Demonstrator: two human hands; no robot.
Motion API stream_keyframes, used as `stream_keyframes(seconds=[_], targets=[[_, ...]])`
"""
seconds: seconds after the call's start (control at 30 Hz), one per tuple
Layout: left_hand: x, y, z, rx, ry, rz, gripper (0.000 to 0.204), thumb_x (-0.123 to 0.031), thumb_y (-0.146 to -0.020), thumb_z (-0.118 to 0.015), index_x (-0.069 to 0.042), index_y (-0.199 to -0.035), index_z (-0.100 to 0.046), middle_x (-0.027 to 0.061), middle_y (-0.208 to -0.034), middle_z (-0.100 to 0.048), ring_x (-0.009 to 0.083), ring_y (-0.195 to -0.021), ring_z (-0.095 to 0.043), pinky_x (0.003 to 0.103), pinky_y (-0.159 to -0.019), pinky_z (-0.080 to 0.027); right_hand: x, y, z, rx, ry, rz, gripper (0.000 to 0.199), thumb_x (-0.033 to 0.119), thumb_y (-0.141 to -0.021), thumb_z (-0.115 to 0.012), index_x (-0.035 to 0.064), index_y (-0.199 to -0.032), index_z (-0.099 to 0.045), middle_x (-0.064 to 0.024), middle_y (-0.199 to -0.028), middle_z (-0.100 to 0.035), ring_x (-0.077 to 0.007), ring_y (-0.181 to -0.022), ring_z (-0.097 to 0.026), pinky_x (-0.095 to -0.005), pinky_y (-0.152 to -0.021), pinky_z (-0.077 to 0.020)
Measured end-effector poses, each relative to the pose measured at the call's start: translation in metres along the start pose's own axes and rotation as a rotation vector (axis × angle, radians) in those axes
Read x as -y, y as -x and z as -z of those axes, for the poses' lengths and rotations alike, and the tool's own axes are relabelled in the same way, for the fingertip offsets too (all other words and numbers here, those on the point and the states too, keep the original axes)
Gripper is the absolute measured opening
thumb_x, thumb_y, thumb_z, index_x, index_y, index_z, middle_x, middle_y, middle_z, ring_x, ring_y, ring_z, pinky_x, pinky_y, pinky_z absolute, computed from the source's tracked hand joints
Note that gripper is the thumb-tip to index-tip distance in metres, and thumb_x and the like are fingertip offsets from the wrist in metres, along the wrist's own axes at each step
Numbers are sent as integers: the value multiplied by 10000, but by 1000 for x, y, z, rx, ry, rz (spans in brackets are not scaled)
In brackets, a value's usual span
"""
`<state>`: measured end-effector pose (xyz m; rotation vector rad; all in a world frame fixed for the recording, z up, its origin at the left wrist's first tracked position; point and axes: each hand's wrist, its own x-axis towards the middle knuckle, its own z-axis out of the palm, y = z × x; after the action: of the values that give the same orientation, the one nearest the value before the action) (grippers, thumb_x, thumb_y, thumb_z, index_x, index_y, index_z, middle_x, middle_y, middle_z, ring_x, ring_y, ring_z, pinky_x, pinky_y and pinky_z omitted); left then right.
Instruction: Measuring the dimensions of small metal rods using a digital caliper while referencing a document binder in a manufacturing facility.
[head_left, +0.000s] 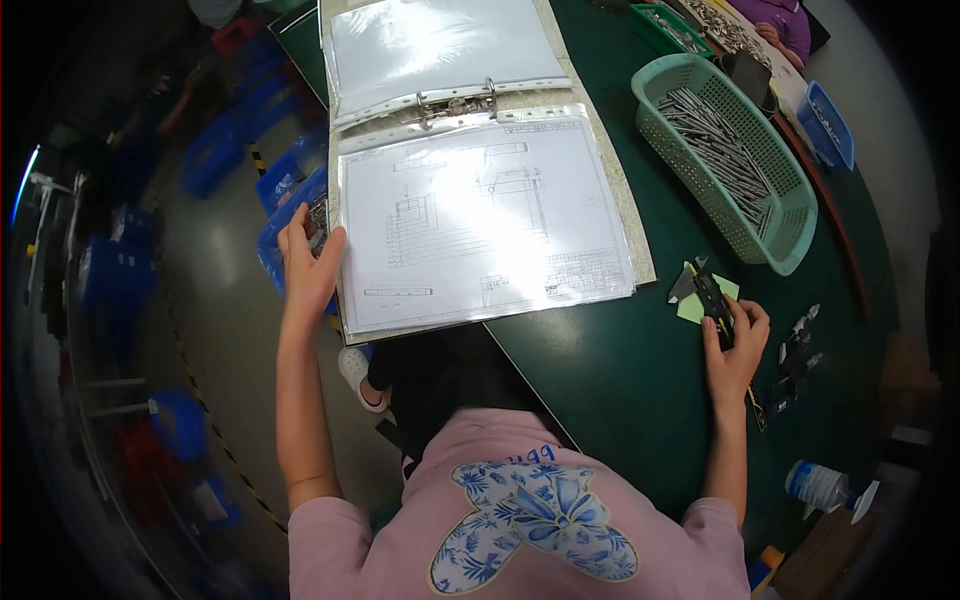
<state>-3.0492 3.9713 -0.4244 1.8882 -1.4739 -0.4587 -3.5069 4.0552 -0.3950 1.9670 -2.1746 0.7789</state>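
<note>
Grasping a black caliper (711,295) in the right hand (735,350), with thumb on one side and fingers curled round the other, over a yellow-green paper note (689,311) on the dark green tabletop (590,370). With the left hand (312,270), fingers loosely bent and thumb at the left edge of an open ring binder (641,268); cannot tell if pinching it or merely resting there. Beside those fingers, crinkled blue plastic (268,250).

Possible trouble for the binder: could tip or slide floorward, because of an overhang past the tabletop's left edge. Might misread the technical drawing (420,240) because of white glare across its clear sleeve. Could drop the caliper through a slack one-handed hold, or knock it against dark tools (797,345) just to the right.

In texture, slick, glossy sleeves on curved metal rings (490,97); stiff, speckled beige board beneath. At far right, a long, round-cornered basket (690,185) of pale green plastic lattice, heaped with slender, shiny metal rods (715,150), likely to roll if spilled. At near right, a clear, rounded bottle (818,486).
</note>
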Motion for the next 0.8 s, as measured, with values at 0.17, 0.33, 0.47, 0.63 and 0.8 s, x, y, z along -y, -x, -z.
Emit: stream_keyframes(seconds=[0.17, 0.33, 0.47, 0.63, 0.8], targets=[[-10, 23, 3, 103, 635, 235, 539, -261, -843, -466, 31, -1259, -286, 168, -1189, -395, 214, -1011, -453, 282, -897, -337, 13, -9, 3, 2, -80, -1, 345, 149, -683, -633, 13, -988, -547, -122, -977, -471, -274, -902, -456, -344, -779, -372], [39, 36, -51, 262, 1678, 333, 560, -450, -858, -324, 19, -1125, -475, 124, -1066, -543, 206, -973, -506, 294, -877, -367, -3, -6, 5, -34, -64, -37, 353, 119, -625, -643, 19, -949, -544, -122, -961, -465, -285, -901, -455, -358, -779, -375], [110, 95, -144, 246, 1833, 502, 519, -495, -825, -373, -102, -1154, -465, 75, -1078, -537, 234, -995, -506, 352, -847, -423, -3, 10, 19, -88, -59, -80, 331, 162, -599, -658, 39, -888, -553, -110, -925, -467, -274, -874, -460, -359, -747, -377], [218, 156, -198, -31, 1266, 1167, 430, -269, -876, -352, 8, -1202, -398, 170, -1074, -507, 284, -925, -510, 407, -778, -427, -2, 6, 3, -55, -43, -20, 333, 232, -587, -659, 41, -849, -582, -106, -914, -494, -262, -872, -474, -356, -744, -390], [198, 140, -185, 297, 1009, 1190, 387, -220, -890, -333, 37, -1164, -425, 193, -1018, -523, 299, -856, -539, 415, -778, -450, 5, 7, -3, -55, -16, -30, 329, 252, -603, -650, 46, -853, -594, -96, -931, -491, -249, -885, -469, -352, -749, -379]])
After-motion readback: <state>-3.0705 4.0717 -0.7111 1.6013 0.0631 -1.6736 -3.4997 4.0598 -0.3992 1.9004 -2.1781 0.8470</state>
